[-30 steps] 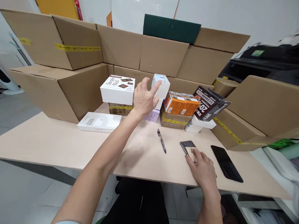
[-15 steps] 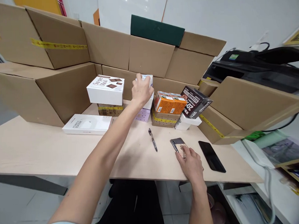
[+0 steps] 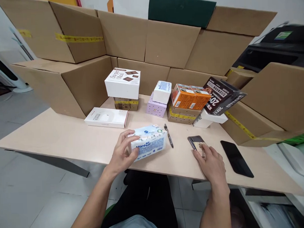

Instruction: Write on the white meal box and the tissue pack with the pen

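My left hand (image 3: 125, 153) pinched the blue pack (image 3: 150, 145), freshly unstacked from the white pack (image 3: 162, 92) at twelve o'clock; my right hand (image 3: 212, 164) covered the phone (image 3: 196, 140) at three, grip unclear.

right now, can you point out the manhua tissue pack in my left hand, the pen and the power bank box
Manhua tissue pack (image 3: 152, 146): head view, on its printed side.
Pen (image 3: 168, 135): head view, mid-barrel.
Power bank box (image 3: 109, 115): head view, on its white top face.
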`<state>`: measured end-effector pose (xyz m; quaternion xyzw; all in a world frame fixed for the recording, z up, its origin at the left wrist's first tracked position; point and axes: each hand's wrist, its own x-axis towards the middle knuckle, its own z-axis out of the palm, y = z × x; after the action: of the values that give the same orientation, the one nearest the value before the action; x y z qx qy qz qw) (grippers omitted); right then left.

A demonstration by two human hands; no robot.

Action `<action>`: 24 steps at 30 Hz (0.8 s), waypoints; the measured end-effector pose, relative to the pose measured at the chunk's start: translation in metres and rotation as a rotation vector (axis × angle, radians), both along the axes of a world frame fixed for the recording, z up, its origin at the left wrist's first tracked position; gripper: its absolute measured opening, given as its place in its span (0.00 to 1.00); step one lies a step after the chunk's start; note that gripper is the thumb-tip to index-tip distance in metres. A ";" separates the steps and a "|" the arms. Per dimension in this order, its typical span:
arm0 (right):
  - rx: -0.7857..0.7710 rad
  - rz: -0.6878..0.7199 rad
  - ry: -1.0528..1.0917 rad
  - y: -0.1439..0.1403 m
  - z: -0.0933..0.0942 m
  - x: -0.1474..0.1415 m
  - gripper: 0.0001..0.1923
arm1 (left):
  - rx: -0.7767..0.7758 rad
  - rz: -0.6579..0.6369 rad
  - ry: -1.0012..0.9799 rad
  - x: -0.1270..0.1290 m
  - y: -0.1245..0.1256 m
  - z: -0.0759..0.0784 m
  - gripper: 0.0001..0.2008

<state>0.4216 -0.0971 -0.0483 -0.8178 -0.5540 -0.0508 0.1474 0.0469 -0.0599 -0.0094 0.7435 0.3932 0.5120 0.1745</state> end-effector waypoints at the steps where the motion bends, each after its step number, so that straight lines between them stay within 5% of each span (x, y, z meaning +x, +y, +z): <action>1: 0.059 0.005 0.000 0.000 0.000 0.000 0.32 | -0.024 -0.008 0.041 -0.001 -0.003 -0.005 0.17; 7: 0.526 0.178 0.254 -0.004 0.021 -0.047 0.27 | -0.137 -0.036 0.042 0.001 -0.012 -0.003 0.22; 12: 0.360 0.470 0.646 -0.004 0.028 -0.112 0.23 | -0.453 0.004 -0.041 0.010 0.001 -0.001 0.26; 17: 0.404 0.562 0.646 0.002 0.012 -0.134 0.25 | -0.435 0.193 -0.002 0.013 0.011 -0.009 0.29; 24: 0.372 0.447 0.707 -0.003 0.002 -0.132 0.31 | -0.491 -0.192 -0.082 0.001 0.004 -0.015 0.38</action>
<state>0.2892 -0.0996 -0.0468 -0.6050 -0.6140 0.1657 0.4792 0.0480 -0.0557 -0.0242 0.6915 0.4259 0.4120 0.4131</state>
